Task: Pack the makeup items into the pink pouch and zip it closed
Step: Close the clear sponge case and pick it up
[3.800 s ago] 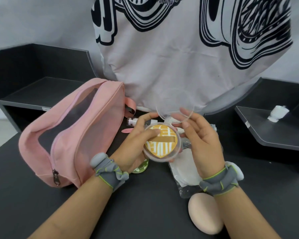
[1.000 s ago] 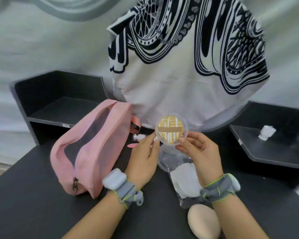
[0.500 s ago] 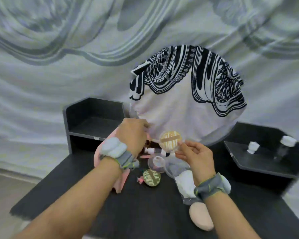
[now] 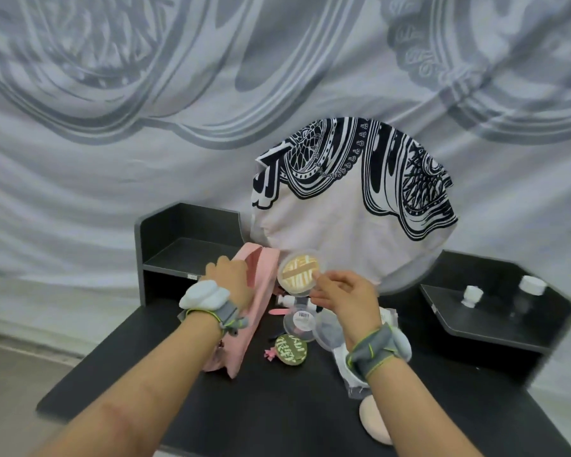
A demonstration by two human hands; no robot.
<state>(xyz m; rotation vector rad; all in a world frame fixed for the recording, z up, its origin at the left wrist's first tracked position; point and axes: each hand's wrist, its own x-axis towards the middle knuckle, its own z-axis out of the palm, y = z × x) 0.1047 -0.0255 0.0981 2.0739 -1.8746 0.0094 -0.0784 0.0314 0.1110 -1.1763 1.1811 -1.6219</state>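
Observation:
The pink pouch (image 4: 258,301) stands on the black table (image 4: 277,400), its top open. My left hand (image 4: 229,280) grips the pouch's upper edge on the left side. My right hand (image 4: 345,296) holds a round clear case with a yellow patterned puff (image 4: 299,272) just above and right of the pouch's opening. On the table lie a green patterned puff (image 4: 290,350), a clear round lid (image 4: 300,320), a small white bottle (image 4: 285,300), a pink clip (image 4: 279,311) and a beige sponge (image 4: 374,422).
A bagged white pad (image 4: 350,367) lies under my right wrist. A black shelf unit (image 4: 188,255) stands at the back left. Another black shelf (image 4: 485,311) at the right carries two small white-capped bottles (image 4: 472,295). A person in a white patterned shirt (image 4: 350,219) stands behind the table.
The view has pulled back and up. My left hand left the yellow puff case and took hold of the pouch. My right hand carried the case left toward the pouch's opening.

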